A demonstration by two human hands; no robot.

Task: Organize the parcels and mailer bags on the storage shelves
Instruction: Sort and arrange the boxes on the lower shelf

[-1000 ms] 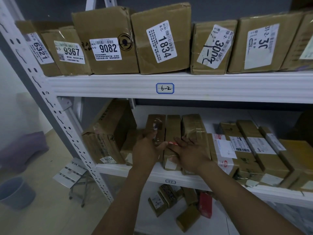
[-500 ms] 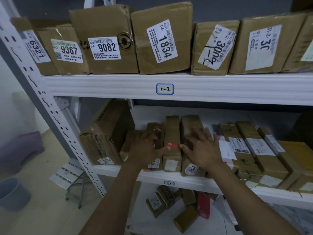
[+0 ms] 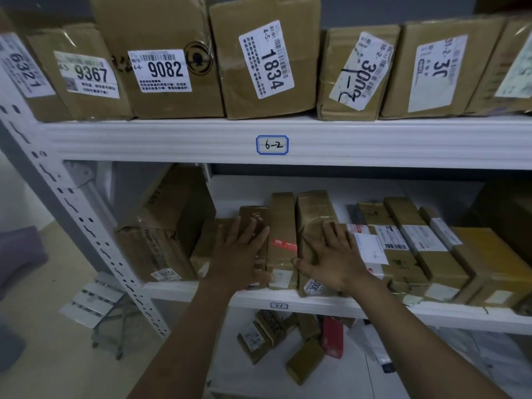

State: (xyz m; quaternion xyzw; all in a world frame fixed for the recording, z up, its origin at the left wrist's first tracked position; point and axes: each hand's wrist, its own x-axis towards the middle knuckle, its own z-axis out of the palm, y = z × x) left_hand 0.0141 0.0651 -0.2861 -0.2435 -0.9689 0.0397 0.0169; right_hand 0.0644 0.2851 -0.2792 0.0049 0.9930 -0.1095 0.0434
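Observation:
Three narrow brown parcels stand side by side on the white shelf marked 6-1 (image 3: pixel 359 308). My left hand (image 3: pixel 240 253) lies flat, fingers straight, on the short dark parcel (image 3: pixel 256 216) at the left of the group. The middle parcel (image 3: pixel 283 223) carries a red sticker and shows between my hands. My right hand (image 3: pixel 334 259) rests flat with spread fingers on the taped right parcel (image 3: pixel 313 208), thumb at the seam beside the middle one. Neither hand grips anything.
Larger boxes (image 3: pixel 169 223) lean at the shelf's left end; a row of labelled parcels (image 3: pixel 414 240) lies to the right. The shelf marked 6-2 (image 3: pixel 172 139) above holds numbered cartons (image 3: pixel 161 67). Small parcels (image 3: pixel 305 361) lie on the lowest level. A step stool (image 3: pixel 95 306) stands left.
Both hands have moved apart and further onto the standing parcels, their fingers now flat. The parcels stand pushed deeper onto the shelf. The camera has come closer.

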